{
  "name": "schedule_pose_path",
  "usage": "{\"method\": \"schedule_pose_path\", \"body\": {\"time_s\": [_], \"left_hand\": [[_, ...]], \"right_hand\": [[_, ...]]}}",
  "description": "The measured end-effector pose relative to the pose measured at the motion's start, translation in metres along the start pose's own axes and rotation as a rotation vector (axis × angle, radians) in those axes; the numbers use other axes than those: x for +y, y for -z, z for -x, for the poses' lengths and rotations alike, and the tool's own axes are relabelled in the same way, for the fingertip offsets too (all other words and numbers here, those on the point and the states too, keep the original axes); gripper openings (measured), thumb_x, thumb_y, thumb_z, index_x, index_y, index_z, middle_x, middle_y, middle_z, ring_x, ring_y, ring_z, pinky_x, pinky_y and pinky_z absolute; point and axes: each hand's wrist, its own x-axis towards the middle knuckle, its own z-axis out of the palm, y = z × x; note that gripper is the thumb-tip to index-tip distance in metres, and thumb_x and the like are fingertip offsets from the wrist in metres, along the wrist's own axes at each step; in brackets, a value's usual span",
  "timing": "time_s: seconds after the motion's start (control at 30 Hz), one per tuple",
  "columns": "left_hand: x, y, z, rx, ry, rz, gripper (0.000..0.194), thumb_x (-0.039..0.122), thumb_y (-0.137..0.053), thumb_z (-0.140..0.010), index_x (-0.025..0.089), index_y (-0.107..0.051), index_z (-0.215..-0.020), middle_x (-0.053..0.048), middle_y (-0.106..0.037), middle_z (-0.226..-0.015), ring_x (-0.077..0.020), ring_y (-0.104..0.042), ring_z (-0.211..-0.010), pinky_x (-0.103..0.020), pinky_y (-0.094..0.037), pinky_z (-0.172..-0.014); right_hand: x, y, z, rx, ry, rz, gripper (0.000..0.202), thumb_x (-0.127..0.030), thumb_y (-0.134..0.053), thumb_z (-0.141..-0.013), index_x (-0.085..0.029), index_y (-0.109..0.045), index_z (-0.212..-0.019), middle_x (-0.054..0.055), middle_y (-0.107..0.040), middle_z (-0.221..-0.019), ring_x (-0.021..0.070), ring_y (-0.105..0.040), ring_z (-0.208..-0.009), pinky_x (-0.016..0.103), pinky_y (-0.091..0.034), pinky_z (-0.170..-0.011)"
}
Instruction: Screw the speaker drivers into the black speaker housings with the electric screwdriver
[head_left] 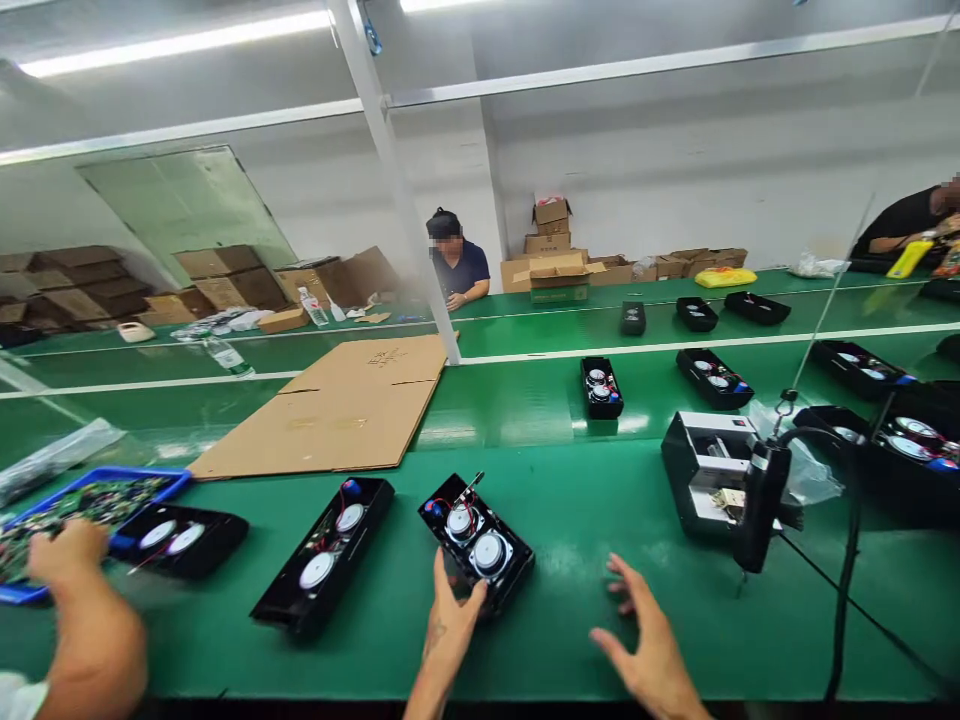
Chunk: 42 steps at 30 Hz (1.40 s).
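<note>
My left hand (452,622) grips the near edge of a black speaker box (517,560), thumb and fingers around it. Two round white-backed speakers, red wires and a blue part show inside the open box, and a small metal piece stands up at its far edge. My right hand (646,640) hovers over the green bench to the right, fingers spread and holding nothing. Left of my left hand lies another open speaker box (330,560), apart from it. Beyond my right hand hangs a black electric screwdriver (761,505) in front of a black-and-white parts box (709,475).
At left, a co-worker's hand (69,550) reaches into a blue tray (180,480) of circuit boards, beside another speaker box (184,540). Flat cardboard (337,420) lies behind. Several speaker boxes stand on the green conveyor (517,400). A cable (851,560) hangs at right. People sit across.
</note>
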Motion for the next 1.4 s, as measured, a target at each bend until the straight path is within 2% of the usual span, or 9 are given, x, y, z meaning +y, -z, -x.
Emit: {"method": "schedule_pose_path", "body": {"time_s": [0.13,0.23,0.47,0.6,0.77,0.93,1.1,1.27,1.4], "left_hand": [[0.002,-0.067,0.037,-0.061,0.028,0.218,0.129,0.080,-0.072,-0.078,0.023,-0.006,-0.173,-0.013,-0.072,-0.119,-0.0279,-0.083,-0.092,-0.039,-0.069,-0.082],[0.004,-0.085,0.050,-0.098,0.024,0.321,0.132,0.080,-0.078,-0.076,0.025,-0.007,-0.172,-0.009,-0.069,-0.114,-0.0271,-0.082,-0.092,-0.042,-0.068,-0.088],[-0.007,-0.052,0.034,-0.097,-0.162,0.181,0.075,0.082,-0.071,-0.082,0.023,-0.068,-0.128,-0.005,-0.067,-0.102,-0.0264,-0.075,-0.096,-0.043,-0.066,-0.093],[-0.001,-0.048,0.006,-0.021,-0.279,0.129,0.066,0.081,-0.069,-0.084,0.025,-0.070,-0.120,-0.008,-0.066,-0.123,-0.0292,-0.073,-0.110,-0.049,-0.062,-0.106],[0.012,-0.077,-0.016,-0.378,-0.456,0.122,0.084,0.085,-0.075,-0.077,0.027,-0.064,-0.135,-0.017,-0.053,-0.161,-0.0404,-0.052,-0.153,-0.060,-0.042,-0.128],[0.008,-0.094,-0.021,-0.513,-0.590,0.127,0.047,0.069,-0.071,-0.092,0.027,-0.077,-0.112,-0.014,-0.053,-0.164,-0.0400,-0.050,-0.154,-0.066,-0.039,-0.129],[0.002,-0.097,-0.016,-0.463,-0.660,0.192,0.026,0.051,-0.069,-0.099,0.027,-0.079,-0.099,-0.008,-0.054,-0.163,-0.0329,-0.054,-0.153,-0.058,-0.038,-0.132],[0.006,-0.096,-0.009,-0.478,-0.656,0.201,0.023,0.043,-0.065,-0.104,0.027,-0.079,-0.095,-0.005,-0.052,-0.167,-0.0307,-0.053,-0.154,-0.056,-0.039,-0.132],[0.009,-0.094,0.000,-0.441,-0.631,0.180,0.029,0.041,-0.065,-0.104,0.025,-0.079,-0.086,-0.004,-0.053,-0.165,-0.0292,-0.054,-0.154,-0.053,-0.038,-0.133]], "right_hand": [[-0.036,-0.066,-0.017,-0.158,0.199,0.034,0.136,-0.032,-0.095,-0.070,-0.036,-0.010,-0.176,0.018,-0.013,-0.185,0.0541,-0.027,-0.165,0.074,-0.039,-0.125],[-0.045,-0.070,-0.046,-0.142,0.157,0.063,0.126,-0.023,-0.087,-0.076,-0.036,-0.011,-0.176,0.018,-0.023,-0.181,0.0499,-0.030,-0.164,0.072,-0.036,-0.128],[-0.025,0.043,-0.095,-0.326,0.126,0.093,0.125,-0.008,-0.080,-0.059,-0.026,-0.031,-0.173,0.019,-0.041,-0.172,0.0399,-0.044,-0.159,0.057,-0.038,-0.132],[-0.011,0.104,-0.091,-0.391,0.134,0.141,0.122,-0.007,-0.077,-0.063,-0.028,-0.031,-0.174,0.017,-0.039,-0.175,0.0368,-0.046,-0.159,0.054,-0.038,-0.132],[-0.013,0.136,-0.079,-0.426,0.031,0.192,0.119,-0.007,-0.075,-0.066,-0.030,-0.032,-0.174,0.014,-0.035,-0.178,0.0360,-0.045,-0.160,0.051,-0.038,-0.132],[-0.029,0.152,-0.094,-0.511,0.043,0.041,0.099,-0.030,-0.086,-0.079,-0.029,-0.045,-0.168,0.014,-0.036,-0.179,0.0399,-0.040,-0.162,0.057,-0.037,-0.131],[-0.065,0.116,-0.133,-0.162,-0.025,-0.051,0.022,-0.034,-0.073,-0.095,-0.022,-0.084,-0.109,0.010,-0.083,-0.116,0.0255,-0.076,-0.105,0.038,-0.061,-0.095],[-0.103,0.047,-0.155,-0.306,-0.148,0.082,0.016,-0.037,-0.087,-0.085,-0.022,-0.086,-0.090,0.002,-0.083,-0.080,0.0199,-0.076,-0.076,0.029,-0.055,-0.074],[-0.109,0.037,-0.166,-0.412,-0.158,0.084,0.011,-0.022,-0.085,-0.083,-0.020,-0.088,-0.094,0.003,-0.085,-0.082,0.0212,-0.079,-0.080,0.028,-0.056,-0.077]]}}
